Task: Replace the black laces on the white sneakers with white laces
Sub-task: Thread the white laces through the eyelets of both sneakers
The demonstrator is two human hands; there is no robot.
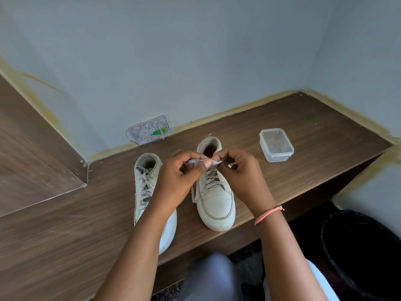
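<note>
White lace (204,162) stretched taut over the collar of the right sneaker (216,196), pinched at one end by the left hand (180,181) and at the other by the right hand (243,170), fingers of both curled tight on it. Left sneaker (147,187) just beside, already laced white, both standing on the wood shelf (293,148). Clear tub (276,145) far right, wall box (149,129) far left.
</note>
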